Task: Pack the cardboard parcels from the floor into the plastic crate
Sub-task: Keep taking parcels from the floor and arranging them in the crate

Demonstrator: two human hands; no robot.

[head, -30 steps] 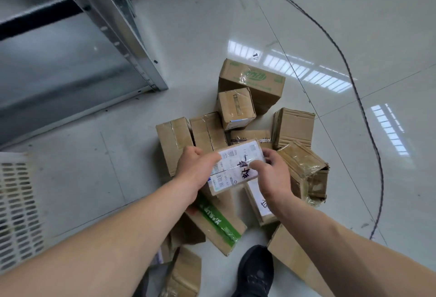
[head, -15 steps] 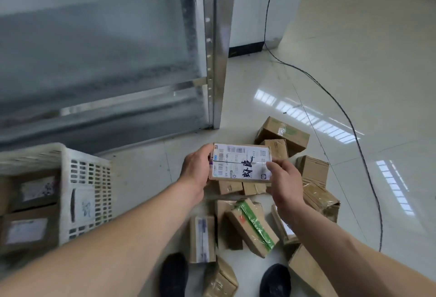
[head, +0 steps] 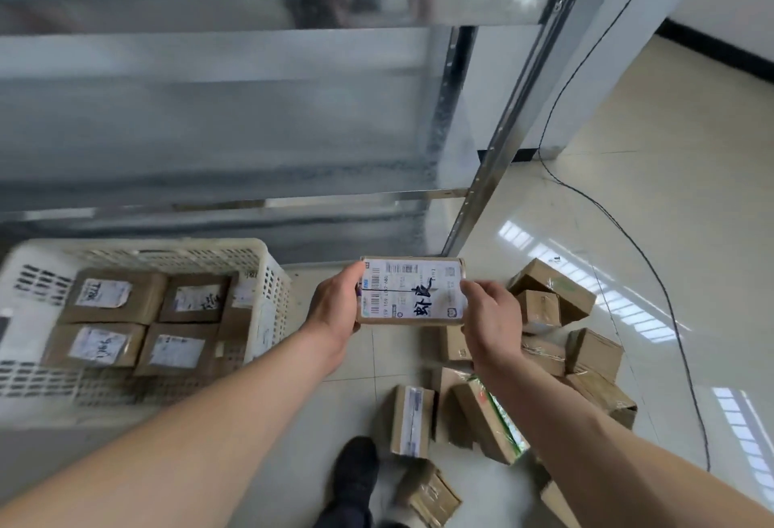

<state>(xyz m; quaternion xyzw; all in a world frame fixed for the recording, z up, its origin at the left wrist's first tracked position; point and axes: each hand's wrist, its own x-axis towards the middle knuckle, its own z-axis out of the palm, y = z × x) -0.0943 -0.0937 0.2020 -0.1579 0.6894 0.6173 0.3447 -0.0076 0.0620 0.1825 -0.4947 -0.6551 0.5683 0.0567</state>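
Note:
I hold a flat cardboard parcel [head: 412, 290] with a white shipping label and black handwriting up in front of me. My left hand [head: 337, 309] grips its left end and my right hand [head: 490, 324] grips its right end. The white plastic crate [head: 268, 276] stands on the floor to the left, with several labelled parcels [head: 109, 297] lying flat inside. More cardboard parcels [head: 540, 309] lie in a loose heap on the floor to the right and below my hands, one with a green stripe [head: 490, 418].
A metal shelving rack [head: 473, 209] rises right behind the crate. A black cable [head: 653, 267] curves across the glossy tiled floor on the right. My dark shoe [head: 356, 473] stands at the bottom centre, next to the parcels.
The parcel has come up off the heap in both hands. My view has swung left and up, bringing the crate fully into sight on the left.

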